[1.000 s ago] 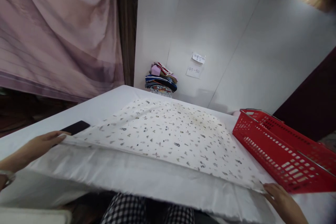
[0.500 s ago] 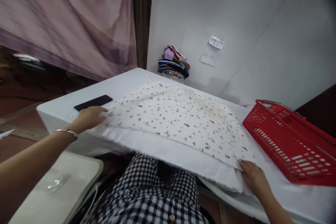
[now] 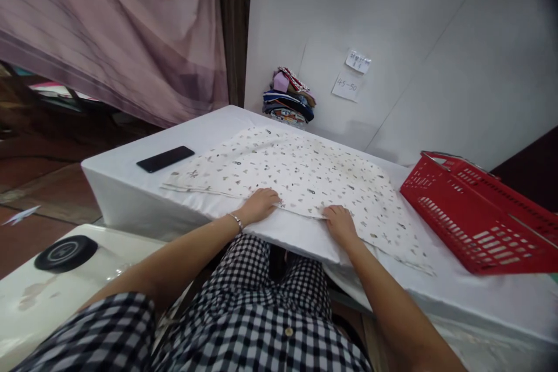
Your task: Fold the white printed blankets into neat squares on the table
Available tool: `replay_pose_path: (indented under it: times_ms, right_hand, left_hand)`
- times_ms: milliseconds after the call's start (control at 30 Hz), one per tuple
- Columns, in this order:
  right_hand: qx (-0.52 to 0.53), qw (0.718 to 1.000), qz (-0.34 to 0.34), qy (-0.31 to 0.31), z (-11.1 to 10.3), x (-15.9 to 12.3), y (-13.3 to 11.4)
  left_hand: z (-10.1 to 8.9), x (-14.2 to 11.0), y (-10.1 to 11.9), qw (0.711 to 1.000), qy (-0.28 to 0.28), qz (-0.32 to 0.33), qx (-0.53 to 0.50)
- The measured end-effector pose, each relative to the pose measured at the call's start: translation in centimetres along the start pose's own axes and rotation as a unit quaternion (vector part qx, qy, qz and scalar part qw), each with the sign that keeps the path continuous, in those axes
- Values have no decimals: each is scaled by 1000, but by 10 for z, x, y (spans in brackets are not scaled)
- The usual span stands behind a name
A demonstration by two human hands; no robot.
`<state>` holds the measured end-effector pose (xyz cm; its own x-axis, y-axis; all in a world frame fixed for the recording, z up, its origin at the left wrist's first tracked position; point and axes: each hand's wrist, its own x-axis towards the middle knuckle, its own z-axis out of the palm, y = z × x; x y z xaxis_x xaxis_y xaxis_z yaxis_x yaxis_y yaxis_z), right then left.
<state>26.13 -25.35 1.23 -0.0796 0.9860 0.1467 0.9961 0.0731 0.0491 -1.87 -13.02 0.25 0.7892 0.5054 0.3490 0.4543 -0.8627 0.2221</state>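
A white cloth with small dark prints point(image 3: 300, 177) lies spread flat on the white-covered table point(image 3: 126, 180). My left hand point(image 3: 259, 204) rests palm down on the cloth's near edge, left of its middle, fingers lying flat. My right hand point(image 3: 340, 222) presses on the same edge a little to the right, fingers curled at the hem; whether it pinches the fabric I cannot make out. The two hands are about a hand's width apart.
A black phone point(image 3: 165, 158) lies on the table's left end. A red plastic basket point(image 3: 475, 218) sits at the right. Folded clothes point(image 3: 288, 99) are stacked against the wall at the back. A low white surface with a black disc point(image 3: 65, 253) stands at my left.
Both hands slid inward along the cloth's near edge, from its left and right corners to its middle. The camera tilted down and moved back.
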Motion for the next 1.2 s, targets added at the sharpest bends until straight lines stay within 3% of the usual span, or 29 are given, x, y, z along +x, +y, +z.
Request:
replay_pose_path:
  times_ms: [133, 400, 567, 667, 800, 1067, 1200]
  right_hand:
    - [66, 998, 2, 0, 5, 12, -14]
    - [205, 978, -6, 28, 13, 10, -11]
    - [248, 967, 33, 51, 20, 10, -12]
    - [274, 958, 60, 60, 24, 11, -13]
    - [279, 955, 81, 63, 27, 13, -13]
    - [279, 953, 80, 84, 27, 14, -14]
    - [292, 949, 71, 99, 26, 11, -15]
  left_hand:
    - [9, 9, 1, 1000, 3, 4, -2]
    - [16, 14, 2, 997, 27, -56, -51]
    - [20, 13, 10, 991, 76, -88, -70]
    - [24, 13, 19, 992, 92, -68, -56]
    - [25, 17, 33, 997, 66, -10, -28]
    - [27, 35, 44, 999, 23, 12, 28]
    - [27, 32, 50, 997, 37, 54, 33]
